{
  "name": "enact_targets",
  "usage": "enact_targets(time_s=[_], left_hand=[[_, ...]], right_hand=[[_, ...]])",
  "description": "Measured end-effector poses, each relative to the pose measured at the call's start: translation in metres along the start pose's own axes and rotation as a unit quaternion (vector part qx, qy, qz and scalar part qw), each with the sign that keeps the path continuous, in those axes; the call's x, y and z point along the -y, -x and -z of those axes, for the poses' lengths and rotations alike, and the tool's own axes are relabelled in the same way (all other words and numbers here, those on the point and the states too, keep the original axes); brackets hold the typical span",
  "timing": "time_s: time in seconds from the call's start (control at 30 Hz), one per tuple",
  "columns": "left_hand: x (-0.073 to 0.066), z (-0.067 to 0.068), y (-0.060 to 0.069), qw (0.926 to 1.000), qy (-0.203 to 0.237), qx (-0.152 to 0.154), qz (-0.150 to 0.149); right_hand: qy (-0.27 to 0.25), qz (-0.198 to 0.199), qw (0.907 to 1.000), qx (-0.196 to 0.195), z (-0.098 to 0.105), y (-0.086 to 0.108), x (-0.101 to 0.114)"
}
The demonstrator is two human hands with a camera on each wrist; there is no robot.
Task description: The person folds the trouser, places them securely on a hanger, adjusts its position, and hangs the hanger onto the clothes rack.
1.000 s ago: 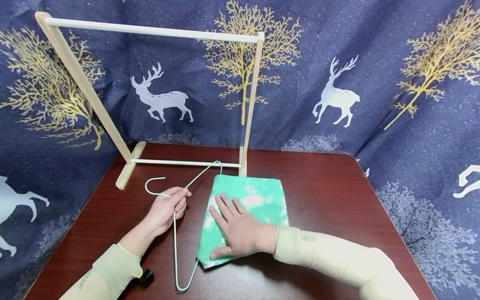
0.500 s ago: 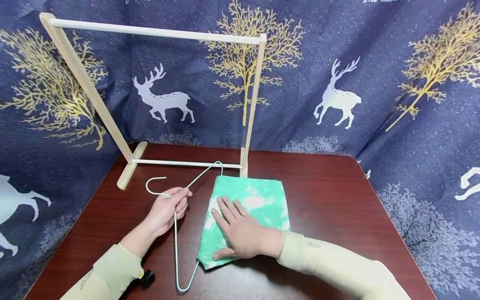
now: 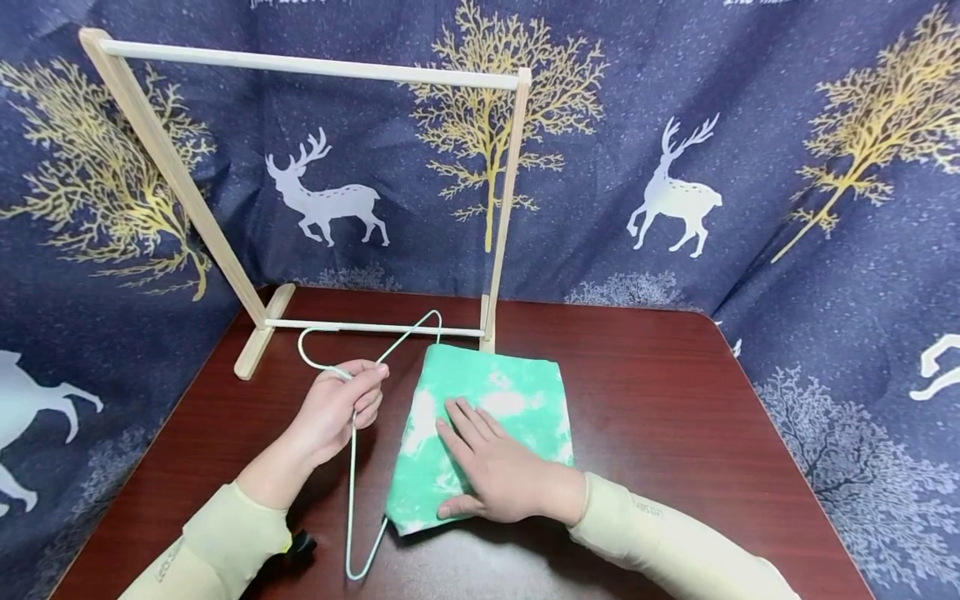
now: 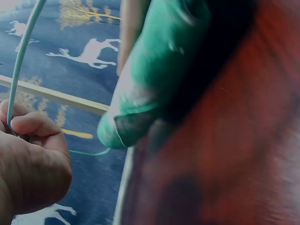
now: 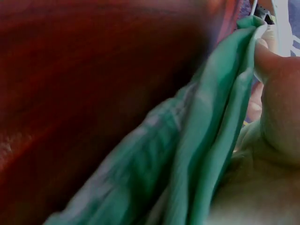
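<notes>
My left hand (image 3: 337, 412) grips a thin mint-green clothes hanger (image 3: 351, 492) near the base of its hook, with the fingers curled round the wire. A folded green-and-white tie-dye cloth (image 3: 517, 379) hangs on the hanger's bar, its sides slipping over both corners of the wire. My right hand (image 3: 510, 475) lies flat on the cloth with straight fingers and the thumb apart. In the left wrist view the folded edge of the cloth (image 4: 145, 70) stands off the tabletop, with dark shadow beneath. The right wrist view shows loose layers of the cloth (image 5: 220, 103) below the palm.
A wooden rack (image 3: 315, 65) with a top rail and a lower rail stands at the back left of the reddish-brown table (image 3: 637, 400). The hanger's upper end reaches in front of its lower rail (image 3: 360, 327). A dark blue curtain (image 3: 585, 208) with deer and trees hangs behind.
The hanger and cloth have shifted slightly away and up, the hook now near the rack's lower rail. My left hand moved with them; my right hand slid a little rightward over the cloth.
</notes>
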State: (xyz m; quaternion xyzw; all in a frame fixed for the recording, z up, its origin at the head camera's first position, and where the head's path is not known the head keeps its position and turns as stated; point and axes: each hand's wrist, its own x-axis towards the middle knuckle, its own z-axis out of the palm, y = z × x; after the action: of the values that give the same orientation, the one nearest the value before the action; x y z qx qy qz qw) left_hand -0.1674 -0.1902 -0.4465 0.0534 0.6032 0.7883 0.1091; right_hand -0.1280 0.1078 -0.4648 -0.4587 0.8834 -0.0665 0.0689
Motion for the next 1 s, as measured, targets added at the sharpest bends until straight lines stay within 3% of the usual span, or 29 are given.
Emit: enact_targets(time_s=[0.3, 0.6, 0.7, 0.87, 0.93, 1.0], left_hand=[[-0.035, -0.011, 0.006, 0.9982, 0.026, 0.041, -0.035], [-0.071, -0.04, 0.012, 0.9916, 0.025, 0.107, -0.069], [-0.085, -0.047, 0.009, 0.9831, 0.036, 0.161, -0.078], [-0.108, -0.053, 0.003, 0.9522, 0.089, 0.283, -0.075], [-0.117, -0.056, 0.0, 0.946, 0.108, 0.301, -0.056], [-0.125, -0.06, -0.002, 0.9467, 0.119, 0.297, -0.034]], right_hand=[[-0.021, -0.014, 0.999, -0.036, -0.004, 0.002, -0.003], [-0.062, -0.002, 0.9934, -0.096, -0.006, 0.003, -0.004], [-0.068, 0.001, 0.9915, -0.111, -0.004, 0.004, -0.007], [-0.095, -0.002, 0.9877, -0.124, 0.002, 0.006, -0.011], [-0.113, -0.007, 0.9855, -0.126, 0.004, 0.006, -0.012], [-0.136, -0.013, 0.9825, -0.126, 0.006, 0.007, -0.013]])
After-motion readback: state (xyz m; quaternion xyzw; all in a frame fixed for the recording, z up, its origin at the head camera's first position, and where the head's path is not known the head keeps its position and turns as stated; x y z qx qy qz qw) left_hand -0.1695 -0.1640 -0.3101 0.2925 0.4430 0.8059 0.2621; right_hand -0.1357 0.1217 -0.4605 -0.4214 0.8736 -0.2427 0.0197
